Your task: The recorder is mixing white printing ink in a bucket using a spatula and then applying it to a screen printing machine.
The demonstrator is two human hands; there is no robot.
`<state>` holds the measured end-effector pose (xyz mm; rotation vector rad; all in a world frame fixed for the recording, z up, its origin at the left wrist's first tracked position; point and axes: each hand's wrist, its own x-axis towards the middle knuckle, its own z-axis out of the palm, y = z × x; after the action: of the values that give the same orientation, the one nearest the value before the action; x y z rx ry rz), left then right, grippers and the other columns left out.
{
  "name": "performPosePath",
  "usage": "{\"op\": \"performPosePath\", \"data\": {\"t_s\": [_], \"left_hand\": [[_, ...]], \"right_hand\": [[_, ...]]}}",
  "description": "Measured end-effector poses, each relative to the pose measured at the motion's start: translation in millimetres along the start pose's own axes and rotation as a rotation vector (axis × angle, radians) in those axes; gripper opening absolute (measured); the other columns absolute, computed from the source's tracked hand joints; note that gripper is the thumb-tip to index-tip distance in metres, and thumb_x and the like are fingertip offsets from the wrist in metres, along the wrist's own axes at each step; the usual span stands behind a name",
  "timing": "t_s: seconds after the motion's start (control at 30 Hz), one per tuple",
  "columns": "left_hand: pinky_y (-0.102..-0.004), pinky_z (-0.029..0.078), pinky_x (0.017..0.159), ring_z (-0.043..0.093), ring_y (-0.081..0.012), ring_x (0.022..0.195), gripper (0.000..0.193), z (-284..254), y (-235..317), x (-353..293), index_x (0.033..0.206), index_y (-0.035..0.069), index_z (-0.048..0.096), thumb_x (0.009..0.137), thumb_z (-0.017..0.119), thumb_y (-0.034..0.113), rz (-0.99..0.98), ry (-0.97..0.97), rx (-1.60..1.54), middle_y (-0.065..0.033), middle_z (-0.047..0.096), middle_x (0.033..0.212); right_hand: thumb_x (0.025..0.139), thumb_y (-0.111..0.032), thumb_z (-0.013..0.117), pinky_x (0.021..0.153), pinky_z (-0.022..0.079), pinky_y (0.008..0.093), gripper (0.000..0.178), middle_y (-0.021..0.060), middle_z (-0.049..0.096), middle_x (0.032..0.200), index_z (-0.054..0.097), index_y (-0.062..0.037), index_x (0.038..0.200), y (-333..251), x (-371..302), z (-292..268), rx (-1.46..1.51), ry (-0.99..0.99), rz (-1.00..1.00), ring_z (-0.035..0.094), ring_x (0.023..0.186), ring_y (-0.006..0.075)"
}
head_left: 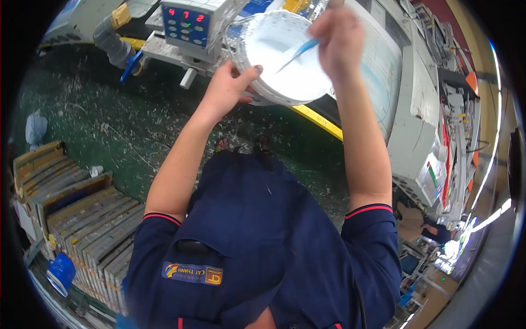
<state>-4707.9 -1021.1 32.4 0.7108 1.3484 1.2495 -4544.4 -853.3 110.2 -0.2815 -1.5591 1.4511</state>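
My left hand (227, 88) grips the near rim of a round white container (257, 33) filled with smooth white liquid, held up in front of me. My right hand (339, 35) is blurred above the container's right side and holds a thin light-blue stick (298, 52) whose tip dips into the white liquid. Both forearms reach up from my dark blue short-sleeved shirt.
A machine with a blue keypad panel and red digits (189, 24) stands just behind the container. A large grey-white machine body (408, 109) runs along the right. Stacked flat trays (82, 219) sit at lower left beside a blue jug (60, 271). The green floor (137, 126) is littered with scraps.
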Motion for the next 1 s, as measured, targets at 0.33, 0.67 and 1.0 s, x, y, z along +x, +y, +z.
{"op": "performPosePath", "data": {"t_s": [0.33,0.67,1.0], "left_hand": [[-0.0298,0.057,0.064,0.068,-0.0171,0.083,0.063,-9.8,-0.5,1.1,0.118,-0.007,0.054,0.084,0.074,0.042,0.012,-0.027,0.042,-0.0132,0.067,0.1],[-0.0282,0.057,0.063,0.065,-0.0146,0.082,0.065,-13.8,7.2,3.1,0.118,-0.005,0.055,0.084,0.072,0.047,0.038,-0.092,0.119,-0.0114,0.066,0.095],[-0.0288,0.056,0.061,0.067,-0.0156,0.073,0.062,-10.5,4.0,1.1,0.114,-0.006,0.059,0.081,0.076,0.044,0.058,-0.033,0.098,-0.0126,0.07,0.09]], "right_hand": [[0.1,-0.009,0.049,0.048,0.039,0.0247,0.024,0.0019,0.05,0.058,0.055,-0.0043,0.078,-6.4,21.9,14.9,-0.142,-0.044,-0.053,0.046,0.048,0.0105],[0.1,-0.014,0.051,0.043,0.035,0.0271,0.021,0.0017,0.045,0.054,0.055,-0.0023,0.082,10.2,14.3,5.4,-0.094,0.063,0.054,0.044,0.045,0.0121],[0.101,-0.018,0.044,0.041,0.027,0.0293,0.027,-0.0008,0.036,0.053,0.04,-0.01,0.075,25.2,1.0,16.4,-0.045,0.052,0.32,0.032,0.044,0.0104]]}}
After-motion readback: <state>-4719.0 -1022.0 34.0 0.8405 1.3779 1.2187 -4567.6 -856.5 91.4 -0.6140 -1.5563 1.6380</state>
